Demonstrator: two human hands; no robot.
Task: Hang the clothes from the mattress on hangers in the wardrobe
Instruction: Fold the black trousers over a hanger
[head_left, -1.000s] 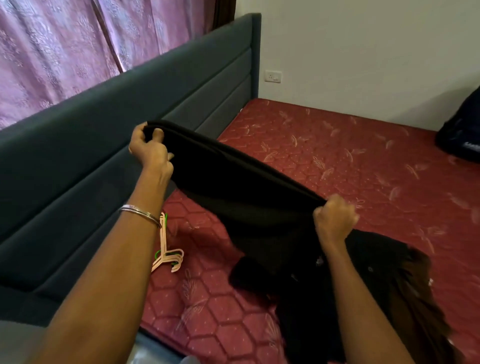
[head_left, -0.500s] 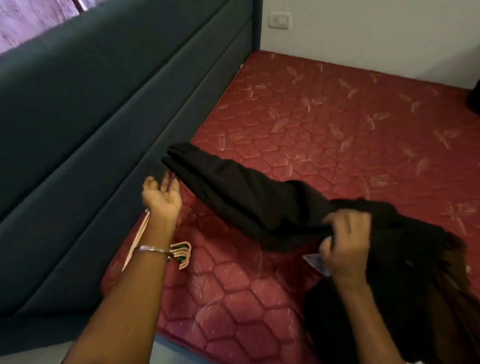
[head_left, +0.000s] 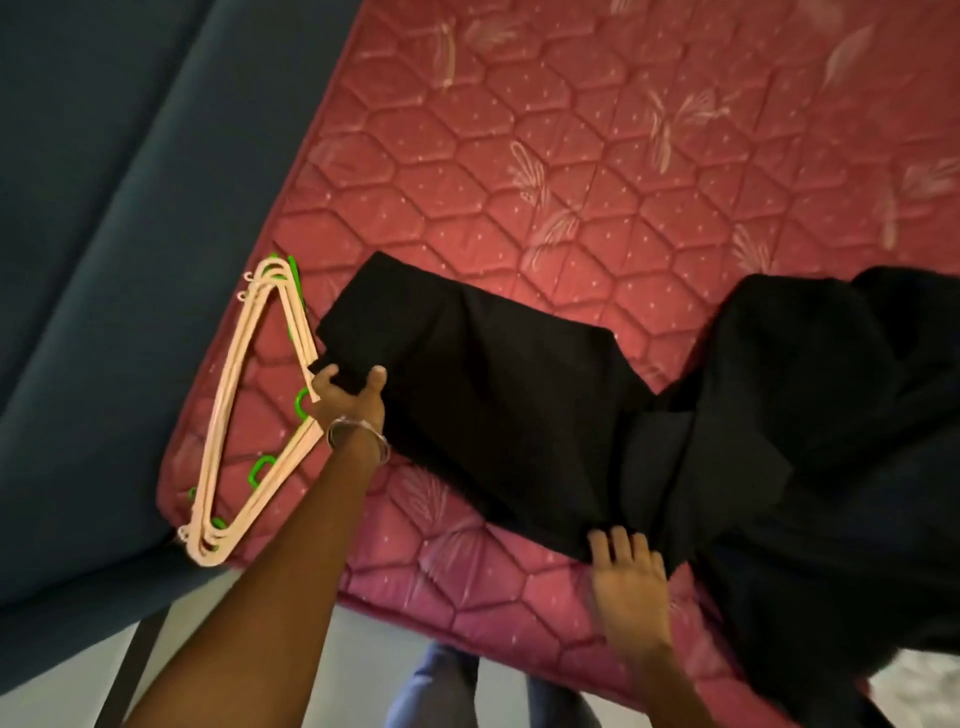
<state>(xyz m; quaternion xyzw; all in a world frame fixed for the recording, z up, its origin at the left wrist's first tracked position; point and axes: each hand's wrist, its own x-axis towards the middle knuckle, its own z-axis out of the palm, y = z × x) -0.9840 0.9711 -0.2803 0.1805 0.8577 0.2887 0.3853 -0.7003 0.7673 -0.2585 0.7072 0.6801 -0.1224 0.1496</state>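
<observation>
Matt black cloth garment, quilted red fabric mattress with faint sheen, smooth pale plastic hangers beside the garment, shiny metal bangle, matt dark-blue upholstered headboard

A bedroom in a home; a red quilted mattress with a pale leaf print fills most of the view; a dark blue upholstered bed frame runs along its left edge; a stack of peach and green clothes hangers lies at the mattress's near left corner; dark clothes are spread across it.
</observation>
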